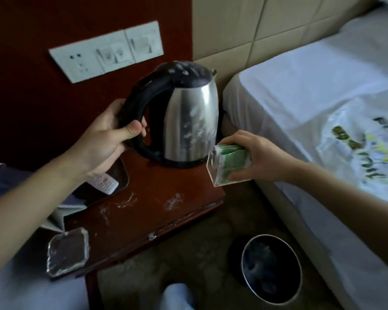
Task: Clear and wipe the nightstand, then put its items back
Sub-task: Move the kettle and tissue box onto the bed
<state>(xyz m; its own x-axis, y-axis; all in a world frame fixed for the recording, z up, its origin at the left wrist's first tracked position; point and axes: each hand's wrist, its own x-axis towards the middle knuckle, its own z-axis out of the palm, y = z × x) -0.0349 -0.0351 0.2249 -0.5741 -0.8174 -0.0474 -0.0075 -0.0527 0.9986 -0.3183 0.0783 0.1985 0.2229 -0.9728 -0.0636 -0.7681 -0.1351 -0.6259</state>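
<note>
Steel kettle (188,121) stood at the back of the tabletop (157,198), your left hand (108,139) wrapped shut round its black handle. Your right hand (253,157) gripped a clear box (226,166) of green sachets, tilted at the tabletop's right edge. I judged you were clearing: lift the kettle straight up, level the box, then take the remote (105,182) and glass dish (67,251).

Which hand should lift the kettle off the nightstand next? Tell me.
Left. The left hand already wraps the kettle by its black handle, while the right hand is occupied holding the clear box of green packets.
</note>
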